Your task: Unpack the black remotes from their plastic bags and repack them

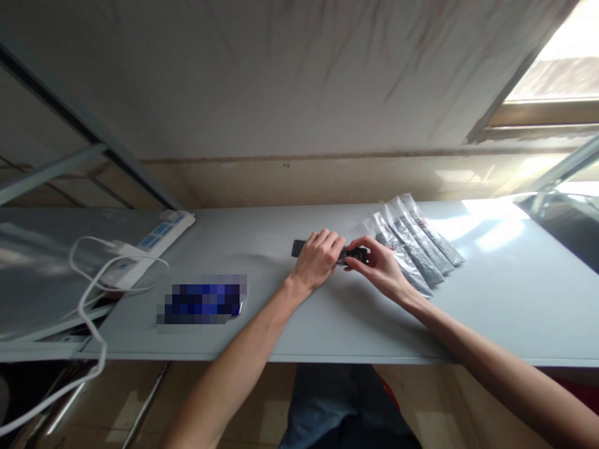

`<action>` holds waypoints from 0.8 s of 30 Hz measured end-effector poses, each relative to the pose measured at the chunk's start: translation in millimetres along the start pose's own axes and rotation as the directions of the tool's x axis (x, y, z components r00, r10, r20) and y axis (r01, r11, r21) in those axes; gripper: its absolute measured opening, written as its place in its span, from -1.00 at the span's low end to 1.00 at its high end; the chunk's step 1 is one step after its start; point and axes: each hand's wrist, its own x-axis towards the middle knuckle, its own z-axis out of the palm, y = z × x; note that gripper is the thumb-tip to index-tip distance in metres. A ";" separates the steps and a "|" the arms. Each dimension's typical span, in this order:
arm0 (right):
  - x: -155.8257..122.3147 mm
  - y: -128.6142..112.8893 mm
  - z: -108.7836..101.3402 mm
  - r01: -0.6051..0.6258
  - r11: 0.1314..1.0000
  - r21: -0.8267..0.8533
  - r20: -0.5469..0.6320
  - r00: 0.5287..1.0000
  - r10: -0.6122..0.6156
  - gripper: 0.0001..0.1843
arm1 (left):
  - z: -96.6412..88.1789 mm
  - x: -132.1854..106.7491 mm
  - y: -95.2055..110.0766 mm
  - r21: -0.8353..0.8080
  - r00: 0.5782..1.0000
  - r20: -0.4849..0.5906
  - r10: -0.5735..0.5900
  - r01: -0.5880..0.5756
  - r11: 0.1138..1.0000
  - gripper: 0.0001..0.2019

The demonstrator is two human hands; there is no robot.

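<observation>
A slim black remote-like device point(299, 248) lies on the pale grey table point(491, 299), near its far side. My left hand point(318, 259) is closed over the device's middle, fingers curled across the top. My right hand point(377, 265) pinches the device's right end between thumb and fingertips. Just right of my right hand lies a fanned row of several clear plastic sleeves point(414, 246), each with a dark strip inside.
A white power strip point(156, 240) with a plugged-in white cable point(87, 305) sits at the table's left end. A blurred blue rectangle point(203, 300) lies left of my left forearm. A wall rises behind the table, and a window is at upper right.
</observation>
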 end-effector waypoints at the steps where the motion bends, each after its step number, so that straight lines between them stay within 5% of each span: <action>1: 1.2 0.1 -1.3 0.004 1.000 0.006 -0.046 0.999 -0.003 -0.52 | 0.9 0.2 -2.0 -0.018 1.000 -0.022 -0.013 0.013 1.000 -0.76; 6: 10.8 1.6 -18.3 0.019 0.990 0.139 -0.292 0.956 0.022 -0.40 | 5.5 -0.3 -21.0 -0.095 0.981 -0.144 -0.133 0.120 0.988 -0.38; 14: 17.3 -3.9 -32.2 -0.082 0.926 0.369 -0.373 0.900 0.228 -0.32 | 10.6 -1.3 -28.8 -0.170 0.957 -0.160 -0.242 0.215 0.962 -0.55; 19: 14.5 -1.6 -24.3 0.003 0.946 0.324 -0.399 0.907 0.133 -0.32 | 8.2 -0.2 -21.1 -0.168 0.949 -0.143 -0.283 0.258 0.951 -0.54; 24: 11.3 -1.1 -19.5 0.074 0.975 0.208 -0.357 0.934 0.005 -0.42 | 4.6 -1.3 -21.6 -0.146 0.948 -0.133 -0.291 0.272 0.951 -0.82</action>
